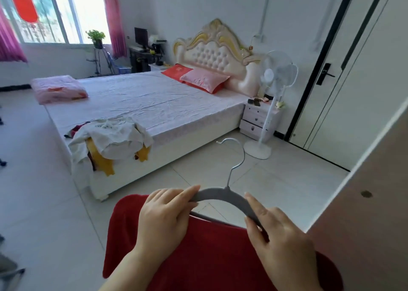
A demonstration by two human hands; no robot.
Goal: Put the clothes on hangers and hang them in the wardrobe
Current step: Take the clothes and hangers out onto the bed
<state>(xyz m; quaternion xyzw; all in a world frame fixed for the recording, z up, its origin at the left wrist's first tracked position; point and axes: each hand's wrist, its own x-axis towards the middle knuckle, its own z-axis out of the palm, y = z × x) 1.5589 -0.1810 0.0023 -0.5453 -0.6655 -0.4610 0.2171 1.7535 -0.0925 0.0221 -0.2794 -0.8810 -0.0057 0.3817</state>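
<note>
Your left hand grips the left arm of the grey hanger, with the fingers curled over the top and the red garment bunched under the palm. Your right hand is clamped on the hanger's right arm, fingers wrapped round it. The hanger is roughly level, and its metal hook points up and away from you. The garment hangs below the hanger. Its neck edge sits just under the bar between your hands, and cloth covers both ends of the hanger.

The rest of the clothes pile is on the bed, at the foot-end corner nearest you. It has a white shirt on top with yellow and dark red pieces under it, and it spills over the bed's edge. A folded pink quilt sits at the far foot-end corner. Red and pink pillows are at the head end, against the headboard.

A white standing fan is on the floor just beside the nightstand, at the bed's head corner. A brown panel fills the right edge of the view, close to your right hand; I can't tell if it's the wardrobe. A white door with a black handle stands behind it.
</note>
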